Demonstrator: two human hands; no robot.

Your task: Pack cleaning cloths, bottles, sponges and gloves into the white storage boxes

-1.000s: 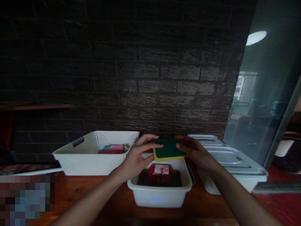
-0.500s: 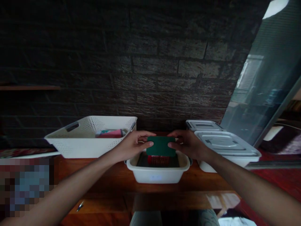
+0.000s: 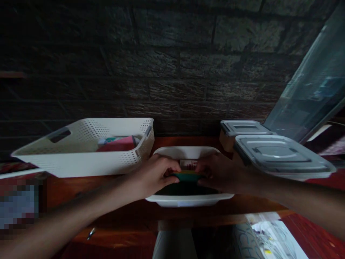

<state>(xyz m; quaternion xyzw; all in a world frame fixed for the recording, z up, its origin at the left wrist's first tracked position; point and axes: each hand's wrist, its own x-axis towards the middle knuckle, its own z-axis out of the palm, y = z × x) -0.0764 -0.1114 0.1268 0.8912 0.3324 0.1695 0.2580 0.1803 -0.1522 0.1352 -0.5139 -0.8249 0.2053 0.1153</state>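
Between both hands, just over the white tub (image 3: 190, 199), is a green and yellow scouring sponge (image 3: 188, 176), tilted so that a thin edge faces me. My left hand (image 3: 161, 172) pinches its left end between thumb and fingers. At the opposite end, my right hand (image 3: 217, 172) has its fingers closed on the sponge too. Behind the sponge, inside the tub, shows a white item with red markings (image 3: 188, 164), partly covered by the hands. The tub's dark inside is hard to make out.
A white perforated basket (image 3: 81, 163) with a pink and teal item (image 3: 118, 143) stands left on the wooden table (image 3: 121, 212). To the right are two lidded containers, a larger one (image 3: 283, 154) and a smaller one (image 3: 245, 127). A brick wall (image 3: 161, 90) rises behind.
Both hands have brought the sponge lower toward the tub and tipped it from its broad green face to its edge. My view has moved closer and tilted, so the tub looks larger.
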